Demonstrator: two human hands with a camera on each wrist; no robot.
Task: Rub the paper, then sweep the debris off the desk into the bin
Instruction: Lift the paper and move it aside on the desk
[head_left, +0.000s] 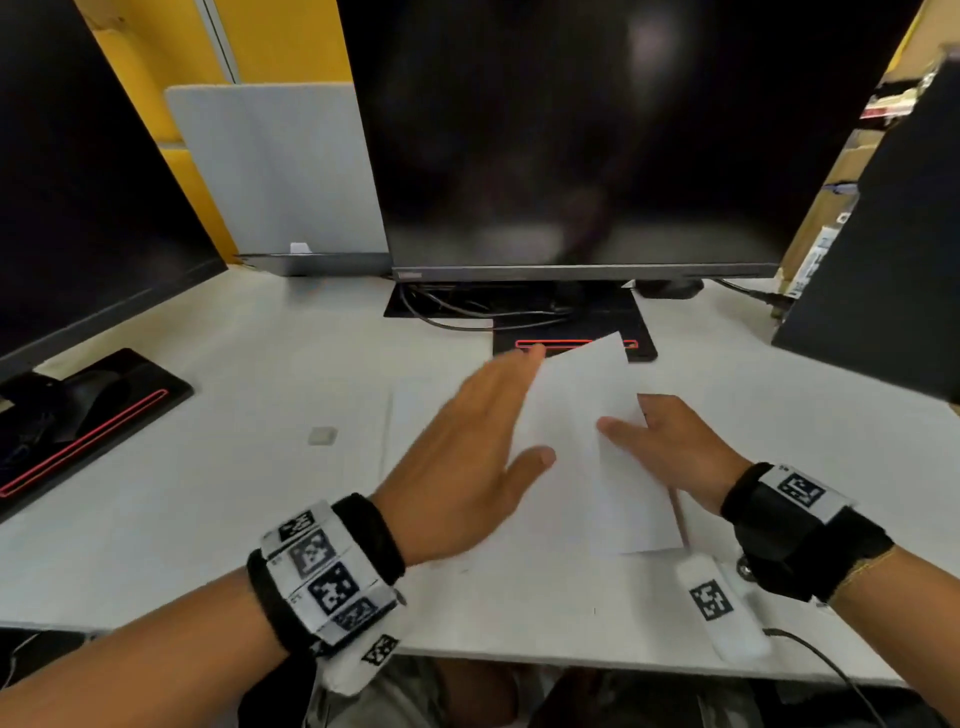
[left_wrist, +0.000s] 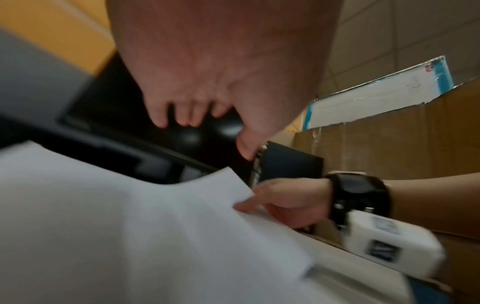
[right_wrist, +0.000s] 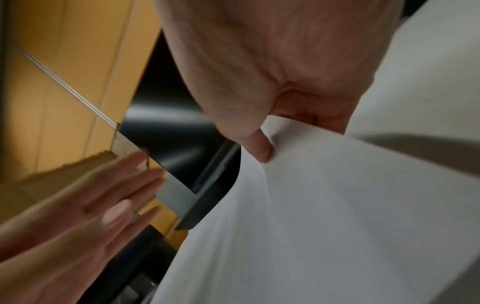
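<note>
Right hand (head_left: 670, 449) fingers pinching paper (head_left: 587, 447), left hand (head_left: 467, 457) flat and spread, monitor (head_left: 597, 156) logo unreadable

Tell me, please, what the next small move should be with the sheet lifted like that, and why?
Probably carry the paper aside, off the desk. The right hand pinches its edge and holds it tilted up, while the left hand is open with straight fingers beside it. A small eraser lies on the desk, so rubbing looks finished. No bin is in view.
</note>
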